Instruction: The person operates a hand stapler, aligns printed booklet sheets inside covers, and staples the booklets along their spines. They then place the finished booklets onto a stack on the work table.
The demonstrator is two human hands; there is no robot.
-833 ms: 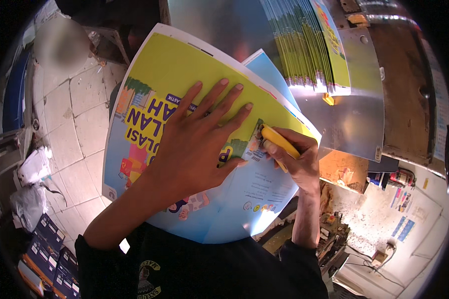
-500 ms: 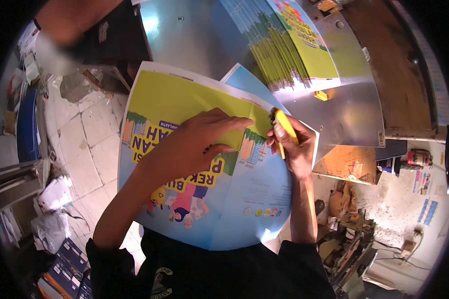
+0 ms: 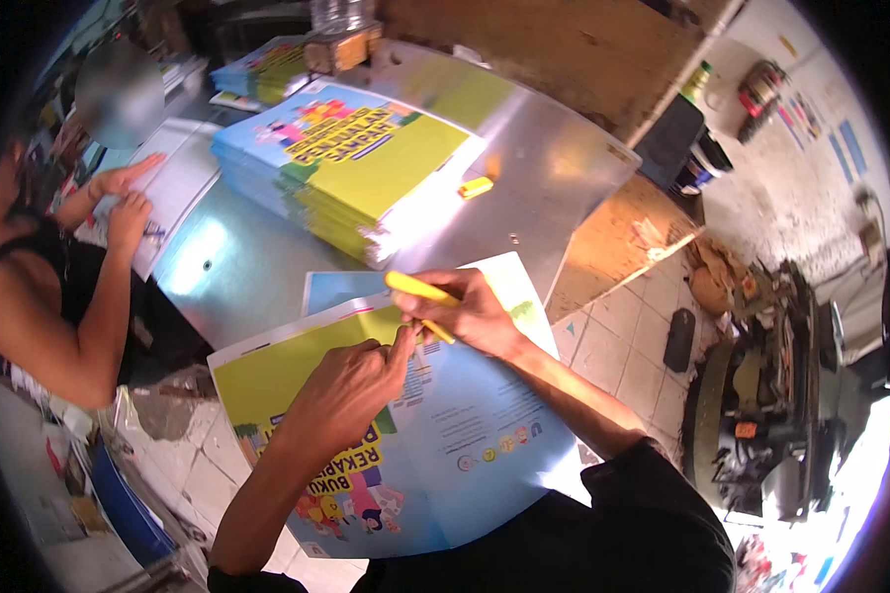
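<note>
An opened booklet cover (image 3: pixel 485 395), green and blue with printed cartoon figures, lies spread in front of my body, its near edge against my black shirt. Across its fold, near the far edge, my right hand (image 3: pixel 475 314) grips a yellow hand stapler (image 3: pixel 420 288). The stapler's jaw end is partly hidden by the fingers. My left hand (image 3: pixel 351 385) rests on the green half, one finger stretched out close to the stapler and the others slightly bent. A blue sheet edge (image 3: pixel 341 289) shows beyond the cover.
A tall stack of similar booklets (image 3: pixel 366 168) stands on the metal table (image 3: pixel 554 168), a small yellow box (image 3: pixel 476 188) beside it. Another stack (image 3: pixel 267 71) is farther back. At the left, a person's hands (image 3: pixel 127 188) rest on white papers (image 3: pixel 183 163). Machinery (image 3: pixel 771 395) stands at right.
The view has swung, bringing the other person and more of the table into sight. My left hand's finger and thumb, spread apart before, are now closer together beside the stapler. My right hand keeps its hold.
</note>
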